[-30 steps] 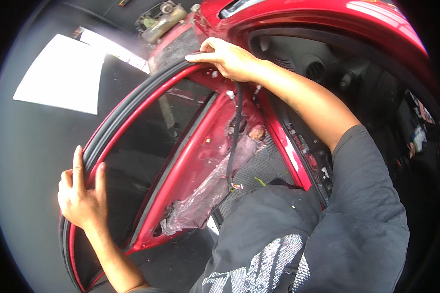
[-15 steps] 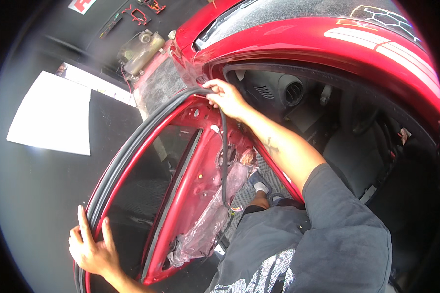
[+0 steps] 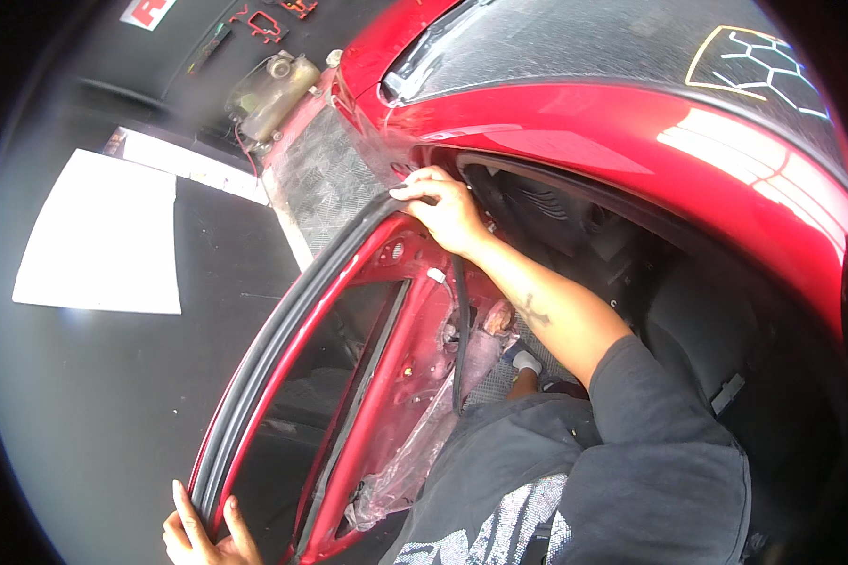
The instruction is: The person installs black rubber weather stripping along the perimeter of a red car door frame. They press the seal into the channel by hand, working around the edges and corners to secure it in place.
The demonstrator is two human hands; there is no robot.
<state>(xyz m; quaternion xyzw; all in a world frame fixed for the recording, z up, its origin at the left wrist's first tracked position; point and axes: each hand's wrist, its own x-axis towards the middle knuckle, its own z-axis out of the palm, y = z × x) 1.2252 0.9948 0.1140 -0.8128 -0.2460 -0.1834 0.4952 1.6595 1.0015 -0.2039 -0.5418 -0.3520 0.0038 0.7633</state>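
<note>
A red car door [image 3: 375, 414] stands ajar in front of me, its inner panel bare. A black rubber door seal [image 3: 257, 367] runs along the curved upper frame. At the frame's far corner, my right hand [image 3: 448, 215] pinches the seal between thumb and fingers; a loose length of it hangs down over the inner panel. My left hand [image 3: 212, 544], partly cut off by the lower edge, rests on the frame's near end. Its index finger and thumb are spread on either side of the seal. Crumpled clear plastic sheeting [image 3: 386, 490] clings to the door panel.
To the right is the red car body [image 3: 575, 122] with its windshield [image 3: 575, 47] and dark interior. A white panel [image 3: 104, 235] lies at the left. Beyond the door sits a translucent tank [image 3: 278, 94]. My foot [image 3: 523, 358] is beneath the door opening.
The view has shifted, so the door and car sit lower and farther right. My right hand still pinches the seal at the corner; my left hand stays at the frame's near end.
</note>
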